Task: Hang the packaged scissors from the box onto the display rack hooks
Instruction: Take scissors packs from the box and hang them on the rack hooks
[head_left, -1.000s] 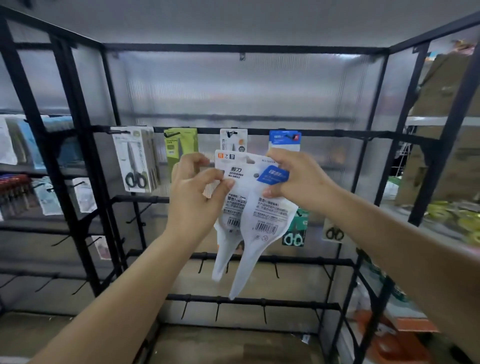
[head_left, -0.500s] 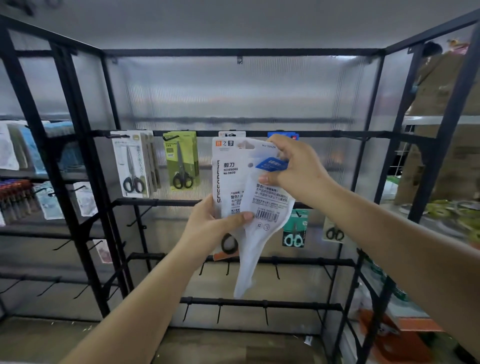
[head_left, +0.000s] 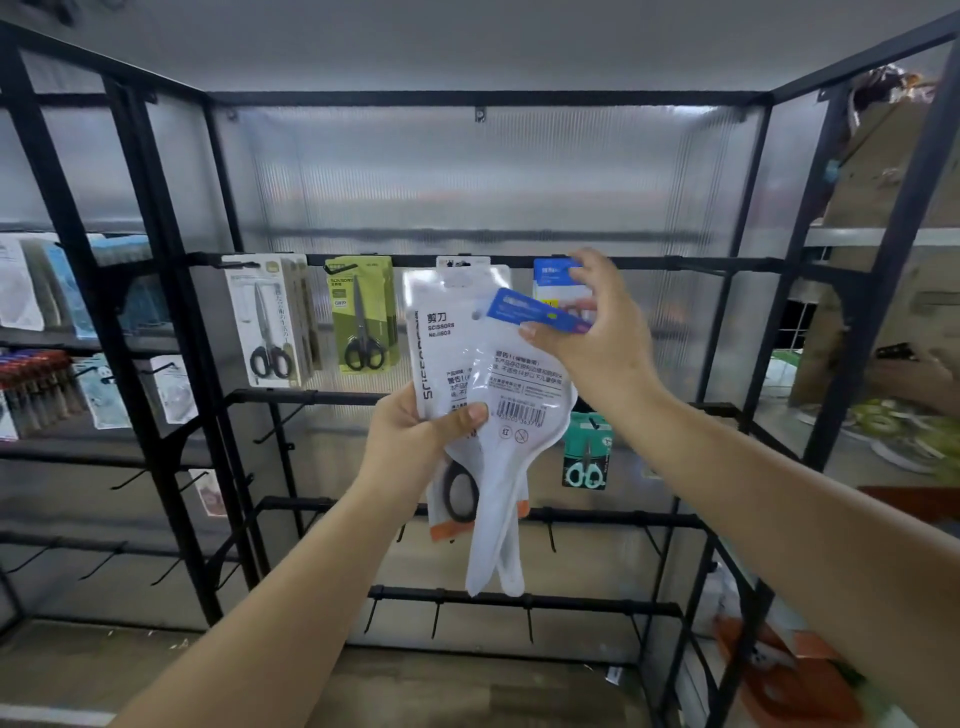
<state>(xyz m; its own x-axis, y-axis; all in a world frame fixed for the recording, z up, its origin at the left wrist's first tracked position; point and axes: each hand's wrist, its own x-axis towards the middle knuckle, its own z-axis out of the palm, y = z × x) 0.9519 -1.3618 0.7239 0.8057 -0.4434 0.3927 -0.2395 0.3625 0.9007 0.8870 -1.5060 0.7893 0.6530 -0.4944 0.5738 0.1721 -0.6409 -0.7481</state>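
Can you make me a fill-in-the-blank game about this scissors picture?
1. The left hand holds white packs by their ____ part.
2. The right hand pinches a pack's ____ coloured header.
3. On the top bar, the pack right of the white box is ____.
4. The mint-handled scissors hang ____ the right forearm.

Missing words: lower; blue; green; behind

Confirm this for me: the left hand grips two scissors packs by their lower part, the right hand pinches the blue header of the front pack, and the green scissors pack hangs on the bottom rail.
One detail is off. The green scissors pack hangs on the top rail, not the bottom one, as the head view shows. The rest holds: the left hand grips the two packs low down, and the right hand pinches the blue header of the front pack.
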